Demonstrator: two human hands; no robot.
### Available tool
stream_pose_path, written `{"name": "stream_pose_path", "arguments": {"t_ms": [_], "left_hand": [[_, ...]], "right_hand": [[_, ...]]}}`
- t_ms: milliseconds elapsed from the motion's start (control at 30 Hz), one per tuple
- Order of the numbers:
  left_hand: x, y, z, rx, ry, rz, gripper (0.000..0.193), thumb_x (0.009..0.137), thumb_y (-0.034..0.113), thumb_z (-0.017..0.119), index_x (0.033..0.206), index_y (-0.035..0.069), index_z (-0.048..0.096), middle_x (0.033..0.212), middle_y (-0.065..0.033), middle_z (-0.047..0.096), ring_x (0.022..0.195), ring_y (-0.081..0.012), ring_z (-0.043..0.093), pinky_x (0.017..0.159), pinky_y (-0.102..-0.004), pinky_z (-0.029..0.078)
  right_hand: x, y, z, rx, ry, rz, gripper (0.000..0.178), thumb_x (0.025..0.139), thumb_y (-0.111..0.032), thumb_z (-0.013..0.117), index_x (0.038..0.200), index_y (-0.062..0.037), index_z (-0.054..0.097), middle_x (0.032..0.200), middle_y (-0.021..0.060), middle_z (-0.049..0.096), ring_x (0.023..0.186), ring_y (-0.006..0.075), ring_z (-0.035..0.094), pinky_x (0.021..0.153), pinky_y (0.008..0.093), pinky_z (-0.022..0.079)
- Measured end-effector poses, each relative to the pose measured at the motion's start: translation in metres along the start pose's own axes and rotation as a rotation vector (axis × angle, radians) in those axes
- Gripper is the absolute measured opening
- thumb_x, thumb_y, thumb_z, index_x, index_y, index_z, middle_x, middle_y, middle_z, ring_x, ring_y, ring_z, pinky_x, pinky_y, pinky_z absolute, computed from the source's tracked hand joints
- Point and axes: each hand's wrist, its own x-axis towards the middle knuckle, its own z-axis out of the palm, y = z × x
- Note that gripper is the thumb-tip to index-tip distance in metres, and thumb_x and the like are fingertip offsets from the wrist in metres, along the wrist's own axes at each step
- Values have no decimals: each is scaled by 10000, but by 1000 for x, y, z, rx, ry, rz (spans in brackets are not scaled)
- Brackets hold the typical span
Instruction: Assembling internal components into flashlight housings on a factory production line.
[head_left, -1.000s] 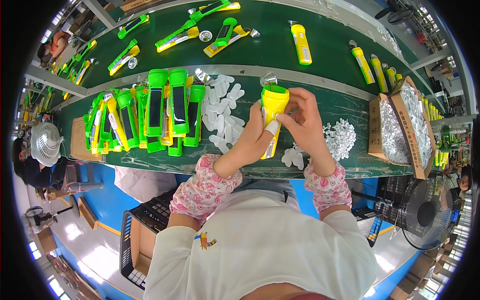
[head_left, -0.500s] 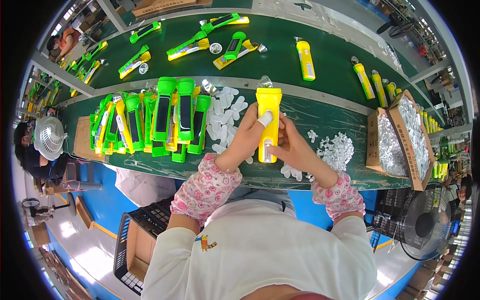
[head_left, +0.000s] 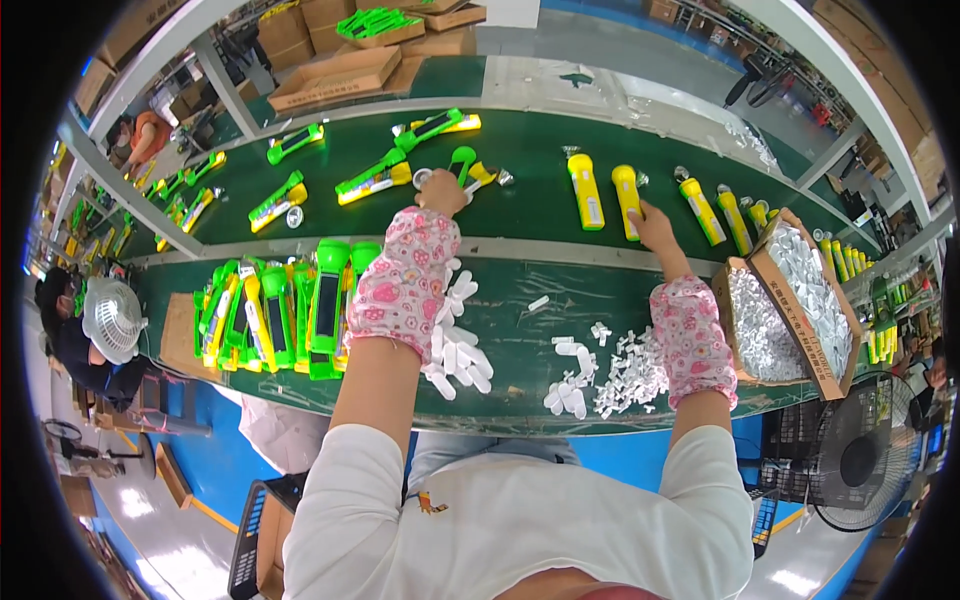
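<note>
On the far green belt, my left hand (head_left: 441, 190) closes over the lower part of an opened green-and-yellow flashlight (head_left: 463, 160), hiding much of it. Its loose silver reflector (head_left: 505, 178) sticks out to the right. My right hand (head_left: 655, 228) has its fingers at the lower end of a yellow flashlight (head_left: 625, 190), which lies on the belt with its reflector beside the head. Just left of that lies another yellow flashlight (head_left: 586, 190). Near my left forearm, green and yellow flashlights (head_left: 328, 300) are piled on the near table.
White oval plastic pieces (head_left: 460, 355) and a heap of small clear parts (head_left: 630, 375) lie on the near table (head_left: 510, 320). Cardboard boxes (head_left: 800, 300) of parts stand at the right. A rail (head_left: 520, 248) separates table and belt. A fan (head_left: 855, 460) stands lower right.
The yellow flashlight held before me has gone to the belt at the right with my right hand. My left hand has let go of it and reached forward left. The view has tilted up.
</note>
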Motion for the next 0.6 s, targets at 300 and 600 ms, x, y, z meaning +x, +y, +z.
{"name": "stream_pose_path", "arguments": {"t_ms": [300, 600], "left_hand": [[-51, 44, -29, -298, -194, 20, 816, 631, 339, 785, 1184, -82, 357, 1043, -250, 641, 978, -377, 648, 827, -416, 526], [-169, 51, -47, -735, -107, 316, 576, 805, 406, 696, 1171, 23, 471, 868, -149, 630, 746, -238, 647, 636, -336, 510]], "right_hand": [[-41, -151, 3, 634, -356, 73, 565, 861, -550, 599, 1096, -35, 615, 947, 149, 647, 756, 231, 649, 618, 354, 510], [-80, -209, 13, 1793, -558, 488, 329, 988, -366, 440, 1114, -73, 519, 942, 121, 612, 801, 247, 620, 723, 386, 537]]}}
